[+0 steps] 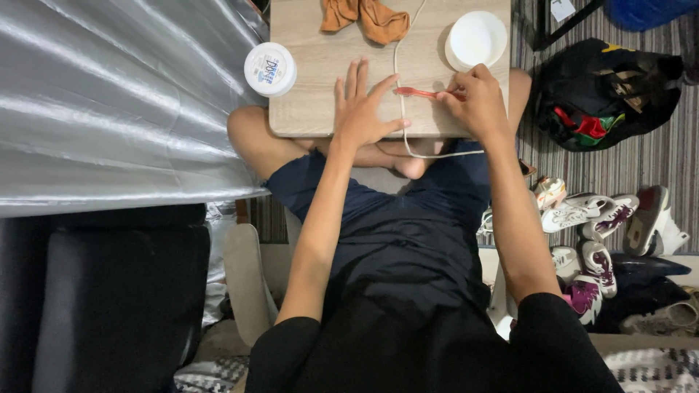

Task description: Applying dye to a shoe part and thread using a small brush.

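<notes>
A small light-wood table (306,109) rests over my crossed legs. My left hand (362,109) lies flat on it with fingers spread, holding down a white cable (399,87) that runs across the tabletop and loops off the near edge. My right hand (477,98) grips a red toothbrush (416,92) by its handle, the brush head pointing left and lying against the cable beside my left index finger.
An orange cloth (368,16) lies at the table's far edge, a white bowl (476,38) at its right corner, a white lidded tub (270,69) at its left edge. Silver sheeting (116,94) fills the left. A black bag (604,87) and several shoes (590,218) lie on the striped rug at right.
</notes>
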